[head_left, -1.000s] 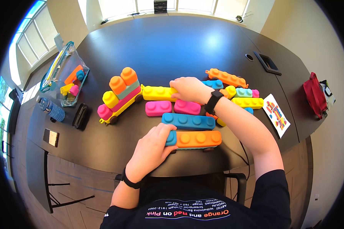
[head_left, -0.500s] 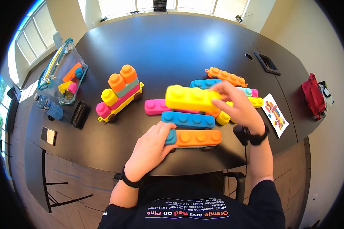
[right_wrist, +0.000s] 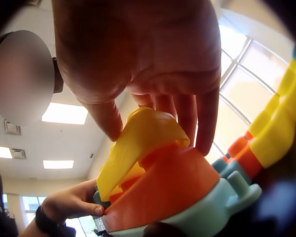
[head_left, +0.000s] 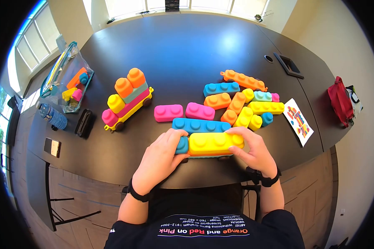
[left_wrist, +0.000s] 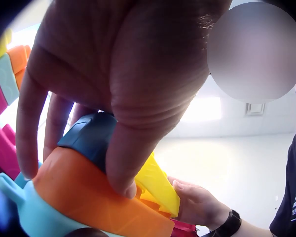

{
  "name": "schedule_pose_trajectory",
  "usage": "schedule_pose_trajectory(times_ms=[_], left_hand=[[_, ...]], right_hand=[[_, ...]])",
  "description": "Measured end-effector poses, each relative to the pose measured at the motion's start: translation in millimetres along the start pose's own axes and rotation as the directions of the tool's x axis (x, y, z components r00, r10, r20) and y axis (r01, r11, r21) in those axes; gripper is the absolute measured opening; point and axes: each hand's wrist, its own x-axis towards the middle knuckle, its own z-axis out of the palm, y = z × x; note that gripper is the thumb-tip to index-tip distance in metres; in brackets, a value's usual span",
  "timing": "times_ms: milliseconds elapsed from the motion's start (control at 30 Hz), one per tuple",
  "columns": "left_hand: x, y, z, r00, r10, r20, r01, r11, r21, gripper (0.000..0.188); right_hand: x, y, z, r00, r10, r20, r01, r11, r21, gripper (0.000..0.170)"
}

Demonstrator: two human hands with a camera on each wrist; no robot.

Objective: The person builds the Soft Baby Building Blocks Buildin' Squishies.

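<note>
Step, I judge: seating yellow brick on orange brick, near side of table | left hand: grasping small blue block | right hand: pinching yellow brick's right end, gap below | next, I think: align, press evenly.

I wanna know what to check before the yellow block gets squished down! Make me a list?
1. Right grip holds the yellow block: ok, thumb and fingers are on opposite sides.
2. Left grip steadies the other end: ok, it holds around the small blue block.
3. Yellow block over the orange block: ok, it sits above it, next to the small blue block.
4. Yellow block flat: not ok, it's tilted, with orange studs showing underneath.
5. Wheels firmly on the table: cannot tell, the wrist views cut off their bottoms.
</note>
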Motion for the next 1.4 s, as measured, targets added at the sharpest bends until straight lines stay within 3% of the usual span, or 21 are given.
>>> schedule_pose_trajectory(times_ms=[233, 867, 1400], left_hand=[[1, -4, 0, 0.999, 0.043, 0.008, -0.043, 0.999, 0.011, 0.053], [8, -3, -12, 0.995, 0.031, 0.098, -0.029, 0.999, -0.022, 0.051], [3, 0, -8, 0.999, -0.008, 0.045, 0.008, 1.000, 0.008, 0.052]], right_hand=[[3, 0, 6, 0.995, -0.100, 0.027, 0.101, 0.994, -0.050, 0.041], [2, 2, 11, 0.998, -0.034, 0.059, 0.036, 0.999, -0.027, 0.042], [11, -2, -4, 0.982, 0.008, 0.187, 0.011, 0.995, -0.096, 0.046]])
